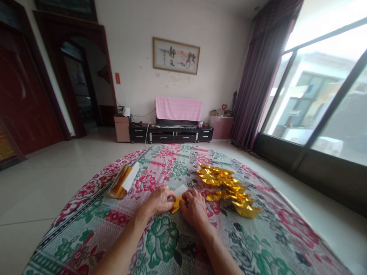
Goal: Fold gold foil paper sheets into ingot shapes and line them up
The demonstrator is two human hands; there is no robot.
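Observation:
Between my two hands lies a sheet of gold foil paper (177, 204), partly folded, its white back showing at the far end. My left hand (160, 199) has its fingers curled and pressed on the sheet's left edge. On the right edge, my right hand (195, 206) grips with bent fingers, its fingertips partly hidden. To the right stand several folded gold paper ingots (246, 210), bunched in a slanting row. A stack of gold and white paper sheets (126, 179) in clear wrapping rests to the left, apart from my hands.
A flowered cloth (114, 236) covers the round table. Beyond it, a low black TV cabinet (172, 136) carries a television under a pink towel (179, 108). A purple curtain (252, 76) and large window are at the right; doorways (77, 76) are at the left.

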